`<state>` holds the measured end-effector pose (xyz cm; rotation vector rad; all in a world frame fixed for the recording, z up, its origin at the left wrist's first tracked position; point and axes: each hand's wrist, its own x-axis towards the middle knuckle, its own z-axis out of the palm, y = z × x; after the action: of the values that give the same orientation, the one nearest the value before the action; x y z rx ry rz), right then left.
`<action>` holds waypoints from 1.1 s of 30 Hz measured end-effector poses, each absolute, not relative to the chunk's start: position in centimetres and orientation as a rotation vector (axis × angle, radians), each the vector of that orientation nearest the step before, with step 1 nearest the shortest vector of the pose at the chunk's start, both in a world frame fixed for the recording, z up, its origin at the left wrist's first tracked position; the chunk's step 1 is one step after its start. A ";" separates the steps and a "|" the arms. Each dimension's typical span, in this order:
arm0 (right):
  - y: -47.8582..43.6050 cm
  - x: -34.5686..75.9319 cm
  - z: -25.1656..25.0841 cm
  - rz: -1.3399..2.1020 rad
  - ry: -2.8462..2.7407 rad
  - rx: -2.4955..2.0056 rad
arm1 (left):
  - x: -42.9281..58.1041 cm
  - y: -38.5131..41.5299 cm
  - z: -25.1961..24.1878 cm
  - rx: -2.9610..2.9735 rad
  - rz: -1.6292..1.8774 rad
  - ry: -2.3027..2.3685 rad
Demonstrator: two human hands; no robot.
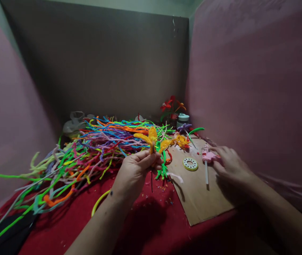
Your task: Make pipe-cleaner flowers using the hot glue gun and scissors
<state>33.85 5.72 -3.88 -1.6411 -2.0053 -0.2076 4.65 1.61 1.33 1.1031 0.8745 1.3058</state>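
Note:
My left hand is closed in a pinch around the base of a yellow-orange pipe-cleaner flower. Its fuzzy petals spread above the fingertips, with small yellow bits at the centre, and a thin dark stem hangs below the hand. On the right, my right hand has its fingers around the handle of a pink hot glue gun, partly hiding it. A whitish glue stick sticks out of the gun toward me, over the cardboard sheet.
A large heap of coloured pipe cleaners covers the left and middle of the red cloth. On the cardboard lies a round yellow-rimmed disc. Behind stand a lidded jar and red flowers. Pink walls flank the table.

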 end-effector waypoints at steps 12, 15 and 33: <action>7.8 37.0 -6.4 -0.214 -2.134 -1.727 | 4.4 2.0 1.1 1.098 1.312 0.892; 7.9 37.4 -6.6 -0.176 -2.125 -1.640 | 4.4 2.0 1.0 1.074 1.328 0.889; 5.3 23.5 2.5 1.241 -1.154 -0.652 | 3.8 1.8 1.9 0.992 1.623 0.770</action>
<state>23.51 5.34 2.53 -0.6520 -1.1543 1.2413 3.83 1.75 1.87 0.9920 0.7698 1.6229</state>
